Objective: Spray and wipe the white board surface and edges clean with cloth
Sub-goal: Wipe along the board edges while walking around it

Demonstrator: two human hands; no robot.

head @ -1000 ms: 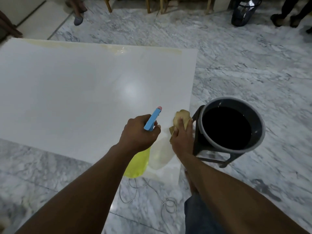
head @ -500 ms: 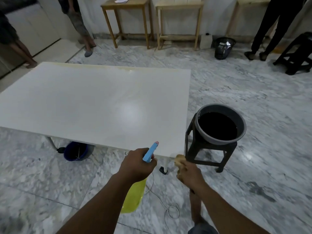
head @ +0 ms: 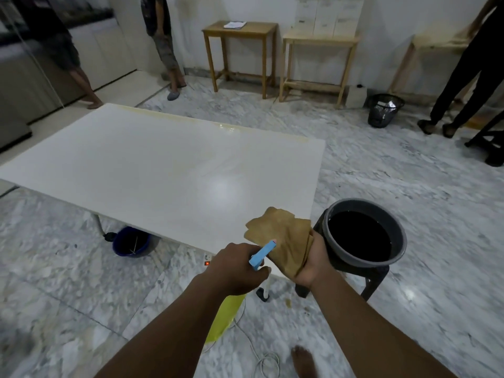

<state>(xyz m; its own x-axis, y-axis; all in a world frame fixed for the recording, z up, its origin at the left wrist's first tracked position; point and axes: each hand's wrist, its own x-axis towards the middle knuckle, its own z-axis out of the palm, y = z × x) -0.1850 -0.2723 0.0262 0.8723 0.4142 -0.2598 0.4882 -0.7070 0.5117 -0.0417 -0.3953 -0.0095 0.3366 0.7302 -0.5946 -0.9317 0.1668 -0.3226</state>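
Note:
The white board (head: 163, 170) lies flat as a table top on thin legs, with a yellowish streak along its far edge. My left hand (head: 234, 268) grips a yellow spray bottle (head: 223, 317) with a blue nozzle, pointed at the cloth just off the board's near right corner. My right hand (head: 313, 260) is turned palm up and holds a folded tan cloth (head: 281, 238) spread over the fingers.
A grey bucket (head: 365, 233) of dark water sits on a black stool right of my right hand. A blue tub (head: 131, 242) is under the board. A white cable (head: 261, 356) trails on the marble floor. Wooden tables, a black bin (head: 384, 110) and standing people line the far wall.
My view has pulled back and up from the board. My right hand has turned palm up and opened the cloth out in front of the nozzle.

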